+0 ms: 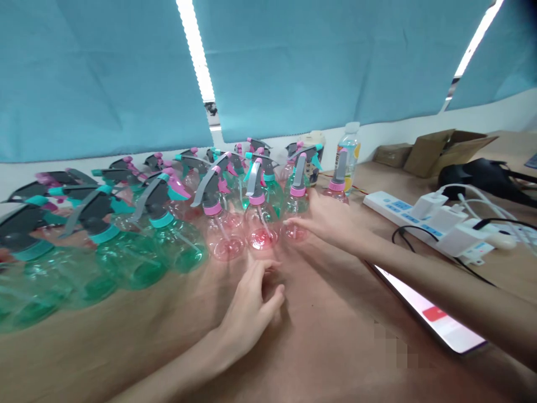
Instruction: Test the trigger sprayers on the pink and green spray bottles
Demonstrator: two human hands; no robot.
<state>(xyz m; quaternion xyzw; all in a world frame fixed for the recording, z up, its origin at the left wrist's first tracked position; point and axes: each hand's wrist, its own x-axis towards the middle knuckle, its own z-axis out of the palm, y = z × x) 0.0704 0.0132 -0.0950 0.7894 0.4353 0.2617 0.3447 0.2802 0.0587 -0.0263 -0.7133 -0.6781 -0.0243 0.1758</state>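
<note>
My right hand (325,218) reaches in from the right and is closed around the right side of a clear pink spray bottle (296,224), its thumb across the front; the fingertips are partly hidden. Another pink spray bottle (339,187) stands just behind that hand. My left hand (255,296) rests low over the table with its fingers loosely bent and the thumb apart, holding nothing. Nearest to it are two pink spray bottles, one (260,226) straight ahead and one (224,238) to its left. Green spray bottles (180,246) with teal collars continue the front row leftward.
Several more spray bottles stand behind the front row. A labelled drink bottle (350,145) and a cup (314,143) are at the back. On the right are a white power strip (394,208) with plugs and cables, a lit tablet (440,316) and an open cardboard box (440,151).
</note>
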